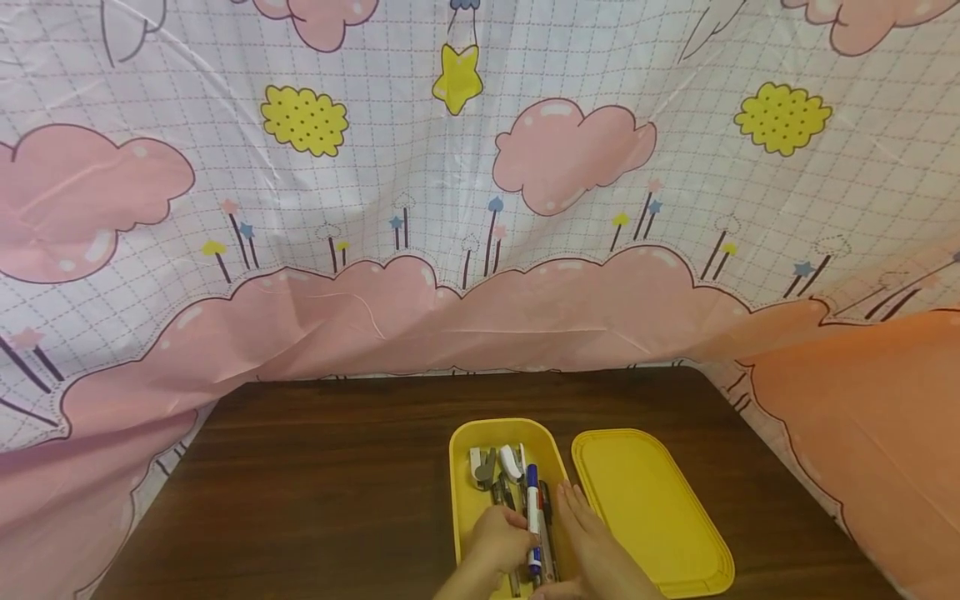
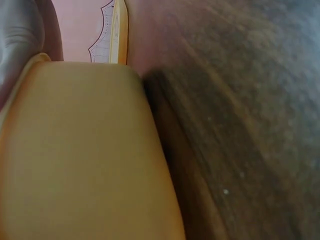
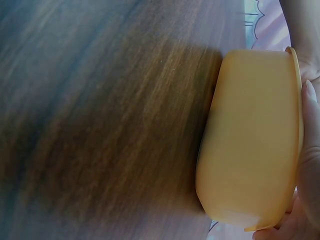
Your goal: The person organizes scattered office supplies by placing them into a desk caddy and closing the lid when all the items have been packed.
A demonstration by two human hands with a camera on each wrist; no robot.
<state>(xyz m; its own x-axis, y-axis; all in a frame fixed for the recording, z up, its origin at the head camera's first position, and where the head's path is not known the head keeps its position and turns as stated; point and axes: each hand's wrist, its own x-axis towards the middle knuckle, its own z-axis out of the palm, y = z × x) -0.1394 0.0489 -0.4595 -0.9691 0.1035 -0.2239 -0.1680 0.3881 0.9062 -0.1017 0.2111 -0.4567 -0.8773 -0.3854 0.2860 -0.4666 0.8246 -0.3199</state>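
Observation:
A yellow box (image 1: 467, 500) stands on the table with pens and small stationery pieces inside. My left hand (image 1: 497, 540) reaches into it, its fingers curled at a blue-and-white marker (image 1: 533, 497), which it appears to pinch near the lower end. Along the box's right side, my right hand (image 1: 592, 546) rests with straight fingers over the rim. Several pens (image 1: 547, 542) lie beneath and beside the marker, partly hidden by the hands. The left wrist view shows mostly the box's outer wall (image 2: 90, 150); in the right wrist view, fingers (image 3: 311, 135) lie over the rim.
A yellow lid (image 1: 652, 508) lies flat to the right of the box. Toward the box's far end are a grey-and-white piece (image 1: 482, 468) and a white one (image 1: 512, 461). The dark wooden table (image 1: 315, 492) meets a patterned cloth (image 1: 480, 325) behind.

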